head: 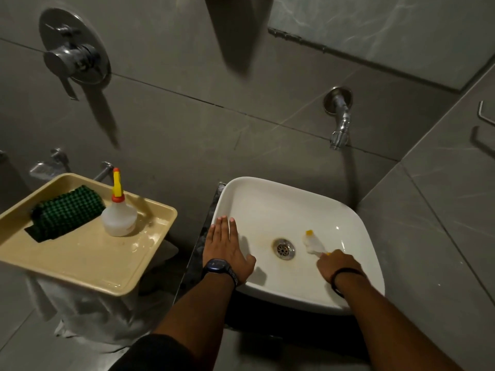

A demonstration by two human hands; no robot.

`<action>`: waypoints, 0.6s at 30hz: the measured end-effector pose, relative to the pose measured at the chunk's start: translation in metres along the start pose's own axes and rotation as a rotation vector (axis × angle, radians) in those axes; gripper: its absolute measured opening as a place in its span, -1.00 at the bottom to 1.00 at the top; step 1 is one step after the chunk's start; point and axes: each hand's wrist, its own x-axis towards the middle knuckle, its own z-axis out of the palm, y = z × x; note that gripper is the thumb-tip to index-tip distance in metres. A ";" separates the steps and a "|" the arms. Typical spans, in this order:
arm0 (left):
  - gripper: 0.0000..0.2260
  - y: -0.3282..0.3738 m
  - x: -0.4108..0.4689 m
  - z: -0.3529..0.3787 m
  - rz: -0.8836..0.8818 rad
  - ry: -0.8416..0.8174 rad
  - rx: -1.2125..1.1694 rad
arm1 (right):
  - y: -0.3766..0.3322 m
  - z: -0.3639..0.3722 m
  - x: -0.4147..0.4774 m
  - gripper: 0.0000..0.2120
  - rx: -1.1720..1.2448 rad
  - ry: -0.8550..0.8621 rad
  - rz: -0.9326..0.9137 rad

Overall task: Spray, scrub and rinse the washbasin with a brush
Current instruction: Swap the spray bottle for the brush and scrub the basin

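- The right hand (pixel 338 264) has its grip closed around the brush (pixel 312 243) handle; the white bristle head with a yellow tip lies on the basin floor, just right of the drain (pixel 284 248)
- The left hand (pixel 227 249) rests flat, fingers spread, on the left rim of the washbasin (pixel 267 207), holding nothing
- A tap (pixel 340 124) juts from the wall above; no water runs
- Well left, a beige tray (pixel 88 261) carries the squeeze bottle (pixel 118 216) and a green scrub pad (pixel 65 213)

A green waffle-textured scrubbing pad (pixel 65 213) lies on a wet beige plastic tray (pixel 88 263) (left of centre). On the grey tiled wall (pixel 187 129), a round chrome shower mixer (pixel 73 46) is mounted.
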 end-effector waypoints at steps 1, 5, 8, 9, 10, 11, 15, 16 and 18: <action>-0.13 -0.001 0.000 0.000 0.000 -0.002 0.005 | 0.007 -0.006 0.000 -0.56 0.003 -0.032 0.033; -0.10 0.000 0.001 0.002 -0.009 0.000 0.004 | 0.005 -0.015 -0.018 -0.60 0.070 -0.300 -0.005; -0.10 0.001 0.001 0.004 -0.012 0.005 0.004 | -0.004 -0.021 -0.030 -0.71 0.004 -0.321 -0.064; -0.09 0.001 0.002 0.005 -0.010 0.006 0.005 | -0.006 -0.024 -0.032 -0.74 0.022 -0.334 -0.058; -0.09 0.001 0.002 0.005 -0.008 0.010 0.007 | -0.008 -0.026 -0.032 -0.77 0.074 -0.363 -0.036; -0.09 0.001 0.002 0.005 -0.005 0.014 0.006 | -0.009 -0.026 -0.033 -0.78 0.142 -0.404 -0.009; -0.10 0.001 0.001 0.007 -0.002 0.044 -0.006 | -0.031 0.005 -0.037 -0.67 0.330 -0.474 -0.072; -0.11 0.001 0.000 0.007 -0.001 0.041 -0.008 | -0.038 0.016 -0.034 -0.62 0.328 -0.397 -0.115; -0.11 0.000 0.001 0.008 -0.002 0.039 -0.011 | -0.045 0.030 -0.023 -0.54 0.203 -0.173 -0.160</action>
